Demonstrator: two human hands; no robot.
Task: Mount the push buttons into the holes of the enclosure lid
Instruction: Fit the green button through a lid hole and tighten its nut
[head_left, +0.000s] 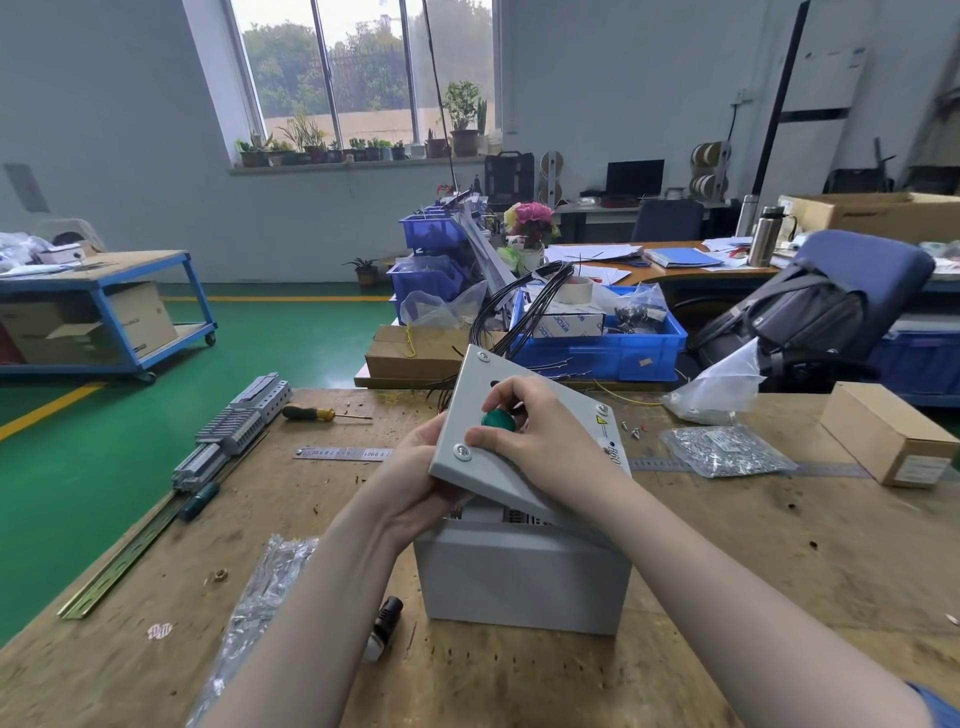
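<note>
A spare push button (387, 623) lies on the workbench (727, 545), near-left of the grey enclosure (519, 577). Above it, the left hand (415, 483) grips the tilted enclosure lid (519, 415) at its left edge. The right hand (540, 431) pinches the green push button (497, 420) seated in the lid.

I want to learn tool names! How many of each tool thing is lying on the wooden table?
Screwdrivers: 2, yellow-and-black screwdriver and teal-handled screwdriver
Steel rulers: 2, left ruler and right ruler
Metal rail: 1
Loose push button: 1
Total: 6
</note>
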